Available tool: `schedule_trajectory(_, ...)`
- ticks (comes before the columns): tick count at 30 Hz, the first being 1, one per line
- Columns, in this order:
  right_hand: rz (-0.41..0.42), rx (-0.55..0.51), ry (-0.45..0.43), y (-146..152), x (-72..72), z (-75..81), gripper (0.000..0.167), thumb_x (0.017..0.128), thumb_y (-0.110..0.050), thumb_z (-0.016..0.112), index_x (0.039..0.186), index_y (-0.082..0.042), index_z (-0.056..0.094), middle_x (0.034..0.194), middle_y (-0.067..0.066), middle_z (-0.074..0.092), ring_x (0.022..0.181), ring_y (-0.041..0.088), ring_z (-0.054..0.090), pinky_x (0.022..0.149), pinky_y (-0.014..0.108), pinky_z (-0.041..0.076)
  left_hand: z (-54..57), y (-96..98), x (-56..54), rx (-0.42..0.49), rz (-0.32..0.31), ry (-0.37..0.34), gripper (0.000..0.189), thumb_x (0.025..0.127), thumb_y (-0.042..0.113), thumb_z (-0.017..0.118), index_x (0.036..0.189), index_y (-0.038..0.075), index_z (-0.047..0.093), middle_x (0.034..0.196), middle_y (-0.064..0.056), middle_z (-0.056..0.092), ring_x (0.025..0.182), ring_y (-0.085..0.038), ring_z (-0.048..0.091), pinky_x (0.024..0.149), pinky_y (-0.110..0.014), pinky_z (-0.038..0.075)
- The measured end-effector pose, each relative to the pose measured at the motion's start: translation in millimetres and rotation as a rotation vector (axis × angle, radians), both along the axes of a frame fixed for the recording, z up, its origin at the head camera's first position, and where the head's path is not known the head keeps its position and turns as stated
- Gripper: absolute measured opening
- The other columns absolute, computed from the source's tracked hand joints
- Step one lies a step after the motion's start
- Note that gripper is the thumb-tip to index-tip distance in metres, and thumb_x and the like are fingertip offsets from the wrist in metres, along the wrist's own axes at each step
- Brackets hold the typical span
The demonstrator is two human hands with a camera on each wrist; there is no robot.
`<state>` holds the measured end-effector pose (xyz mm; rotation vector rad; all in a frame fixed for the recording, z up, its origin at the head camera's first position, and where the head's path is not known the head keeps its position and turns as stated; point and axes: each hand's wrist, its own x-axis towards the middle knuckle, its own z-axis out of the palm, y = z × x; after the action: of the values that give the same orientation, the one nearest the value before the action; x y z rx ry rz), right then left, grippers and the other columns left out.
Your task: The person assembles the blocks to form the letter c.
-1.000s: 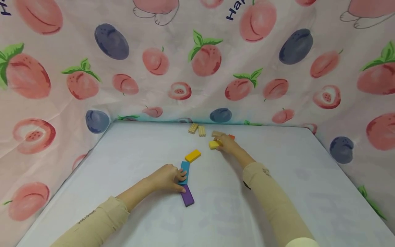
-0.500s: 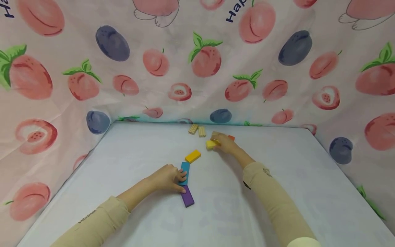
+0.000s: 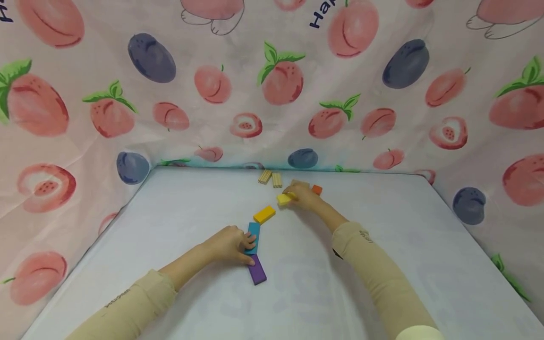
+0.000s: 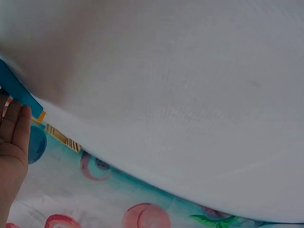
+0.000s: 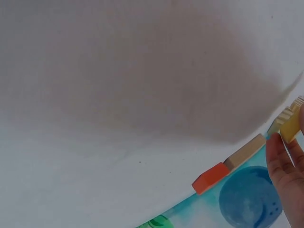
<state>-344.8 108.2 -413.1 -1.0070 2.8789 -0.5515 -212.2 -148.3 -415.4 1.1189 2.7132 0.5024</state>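
Observation:
My right hand [image 3: 302,195] pinches a yellow wooden block [image 3: 285,198] toward the back of the table. In the right wrist view, the yellow block [image 5: 290,128] shows beside the fingers [image 5: 275,152]. An orange-yellow block [image 3: 264,215] lies slantwise, nearer to me and to the left of the held one. Below it a blue block [image 3: 253,231] and a purple block [image 3: 257,270] meet end to end at an angle. My left hand [image 3: 229,244] rests on these two, fingers over the blue block and thumb at the purple one's upper end. Its visible fingers look straight in the left wrist view.
Two ridged, natural-wood blocks [image 3: 265,177] [image 3: 277,180] lie near the table's back edge. Behind my right hand are a plain wooden block [image 5: 244,153] and an orange-red block [image 3: 316,190]. A fruit-patterned cloth [image 3: 238,108] rises around the white tabletop [image 3: 178,208].
My right hand has moved left with the yellow block, toward the orange-yellow one, uncovering more of the orange-red block. My left hand has stayed in place on the blue and purple blocks.

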Motion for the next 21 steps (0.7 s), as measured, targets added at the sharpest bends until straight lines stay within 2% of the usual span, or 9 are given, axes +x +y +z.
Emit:
schedule_trajectory(7,-0.018,0.044,-0.105,-4.2,4.2,-1.4,0.035,0.086,-0.008,0.068,0.119,-0.001,0.061,0.116,0.016,0.062,0.106,0.025,0.057,0.098,0.04,0.046,-1.7,-0.2,0.7,0.002,0.012,-0.001,0.049,0.073,0.044,0.076,0.106,0.008,0.07,0.113,-0.007,0.066,0.113,-0.024,0.06,0.099,-0.04,0.047)
schedule_trajectory(12,0.016,0.063,-0.075,-9.1,6.0,-1.0,0.035,0.085,-0.009,0.069,0.118,0.001,0.062,0.119,0.017,0.063,0.11,0.028,0.058,0.099,0.04,0.046,-2.0,-1.0,0.5,0.006,-0.005,0.017,0.049,0.073,0.044,0.076,0.105,0.007,0.07,0.112,-0.008,0.067,0.112,-0.025,0.061,0.098,-0.04,0.048)
schedule_trajectory(16,0.024,0.076,-0.043,-11.3,7.3,-2.6,0.034,0.083,-0.009,0.07,0.115,0.002,0.063,0.114,0.017,0.065,0.102,0.026,0.058,0.094,0.038,0.047,-1.7,-0.8,0.4,0.013,-0.006,0.02,0.048,0.073,0.043,0.076,0.104,0.007,0.071,0.111,-0.008,0.067,0.111,-0.025,0.061,0.097,-0.04,0.048)
schedule_trajectory(21,0.008,0.065,-0.07,-12.1,9.6,-5.3,0.032,0.083,-0.007,0.07,0.113,0.003,0.064,0.11,0.017,0.065,0.095,0.025,0.057,0.09,0.038,0.048,-2.2,-0.1,0.7,0.012,-0.006,0.019,0.047,0.073,0.043,0.076,0.104,0.007,0.071,0.111,-0.009,0.067,0.111,-0.025,0.061,0.097,-0.039,0.048)
